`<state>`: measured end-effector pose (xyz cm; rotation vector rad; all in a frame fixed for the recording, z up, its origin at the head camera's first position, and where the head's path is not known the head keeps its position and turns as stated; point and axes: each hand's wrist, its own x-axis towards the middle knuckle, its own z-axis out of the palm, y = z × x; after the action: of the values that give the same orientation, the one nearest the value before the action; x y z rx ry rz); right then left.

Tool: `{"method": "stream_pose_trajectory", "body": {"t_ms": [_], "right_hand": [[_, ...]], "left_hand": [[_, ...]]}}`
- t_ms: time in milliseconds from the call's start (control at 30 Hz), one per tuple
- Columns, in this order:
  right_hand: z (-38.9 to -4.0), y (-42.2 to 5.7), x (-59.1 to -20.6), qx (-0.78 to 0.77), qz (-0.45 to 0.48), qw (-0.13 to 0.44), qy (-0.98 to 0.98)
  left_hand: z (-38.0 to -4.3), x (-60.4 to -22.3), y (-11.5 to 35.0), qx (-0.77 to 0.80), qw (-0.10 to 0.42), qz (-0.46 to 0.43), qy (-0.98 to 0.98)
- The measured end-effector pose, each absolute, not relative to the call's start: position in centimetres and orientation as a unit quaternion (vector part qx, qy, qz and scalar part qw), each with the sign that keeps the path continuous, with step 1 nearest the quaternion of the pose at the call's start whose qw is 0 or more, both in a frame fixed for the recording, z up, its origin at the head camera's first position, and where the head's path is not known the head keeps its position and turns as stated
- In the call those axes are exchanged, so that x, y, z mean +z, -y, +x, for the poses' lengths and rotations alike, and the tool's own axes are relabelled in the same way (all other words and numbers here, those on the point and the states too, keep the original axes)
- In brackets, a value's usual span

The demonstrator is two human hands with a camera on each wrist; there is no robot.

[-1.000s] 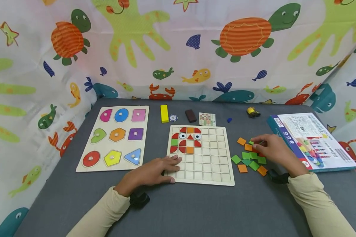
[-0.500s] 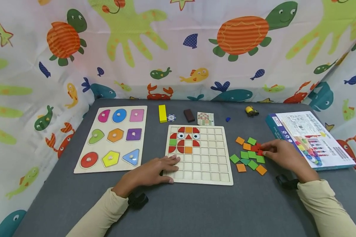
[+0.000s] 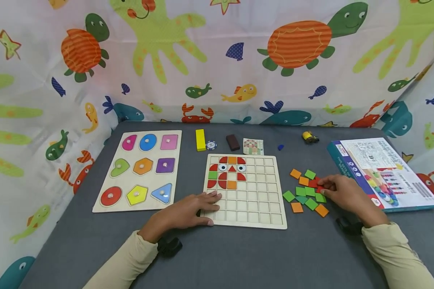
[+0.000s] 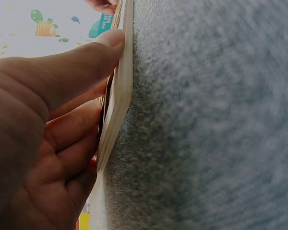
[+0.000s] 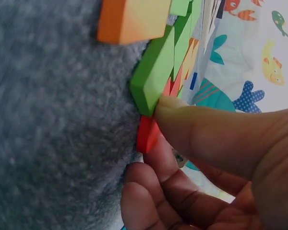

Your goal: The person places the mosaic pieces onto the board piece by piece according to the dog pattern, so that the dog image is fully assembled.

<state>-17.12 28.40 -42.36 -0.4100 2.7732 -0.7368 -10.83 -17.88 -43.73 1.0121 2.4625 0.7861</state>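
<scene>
My left hand (image 3: 188, 210) rests flat on the lower left corner of the wooden grid board (image 3: 253, 204); in the left wrist view its thumb lies along the board's edge (image 4: 120, 91). Red, green and orange pieces with two eye pieces fill part of the board's upper left. To the right of the board my right hand (image 3: 341, 194) pinches a red tile (image 5: 148, 134) between thumb and index finger, low over the cloth. Right beside it lies a green tile (image 5: 153, 72), at the thumb tip. Other loose green and orange tiles (image 3: 296, 207) spread around.
A shape puzzle board (image 3: 150, 184) lies left. Behind the grid board are a yellow block (image 3: 200, 140), poker chip (image 3: 211, 145), dark brown block (image 3: 233, 142), pattern card (image 3: 253, 146), small blue piece (image 3: 281, 147) and yellow toy (image 3: 310, 137). A box (image 3: 383, 172) lies right.
My right hand has moved from the upper green and orange tiles down and right to the red tiles, uncovering a green tile. My left hand has stayed on the board.
</scene>
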Motion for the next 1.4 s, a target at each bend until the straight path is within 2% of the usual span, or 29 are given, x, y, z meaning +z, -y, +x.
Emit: {"method": "stream_pose_trajectory", "body": {"t_ms": [400, 567, 700, 1400], "right_hand": [[-17.0, -28.3, -40.9, -0.252, -0.144, 0.142, -0.946], [-17.7, -27.2, -39.4, -0.259, -0.156, 0.121, -0.945], [-17.9, -25.3, -39.1, -0.271, -0.169, 0.113, -0.941], [-18.5, -13.6, -40.6, -0.327, -0.272, 0.156, -0.891]], "left_hand": [[-11.1, -43.7, 17.4, 0.283, 0.183, 0.366, -0.868], [-11.1, -43.7, 17.4, 0.278, 0.187, 0.361, -0.87], [-11.1, -43.5, 17.4, 0.273, 0.191, 0.358, -0.872], [-10.8, -43.5, 17.8, 0.281, 0.189, 0.357, -0.871]]}}
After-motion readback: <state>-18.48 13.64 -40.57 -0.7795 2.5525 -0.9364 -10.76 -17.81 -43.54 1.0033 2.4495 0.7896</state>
